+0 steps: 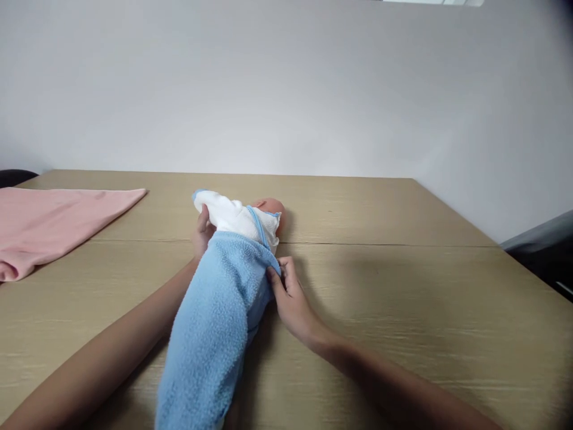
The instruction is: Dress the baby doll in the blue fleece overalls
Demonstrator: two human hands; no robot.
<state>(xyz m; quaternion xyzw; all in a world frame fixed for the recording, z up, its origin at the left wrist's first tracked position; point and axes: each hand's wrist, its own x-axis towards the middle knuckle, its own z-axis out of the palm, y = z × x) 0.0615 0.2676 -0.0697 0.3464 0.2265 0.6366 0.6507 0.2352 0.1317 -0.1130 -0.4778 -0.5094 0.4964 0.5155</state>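
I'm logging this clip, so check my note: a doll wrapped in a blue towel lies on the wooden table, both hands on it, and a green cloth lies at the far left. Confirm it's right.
One thing is wrong: the cloth at the far left is pink, not green, as the head view shows. The rest stands: the doll in the blue towel lies on the wooden table, with the left hand and right hand on it.

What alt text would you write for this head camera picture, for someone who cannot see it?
A person's left hand and right hand grip a blue towel wrapped around a baby doll lying on a wooden table. A pink cloth lies at the table's far left, before a plain white wall.
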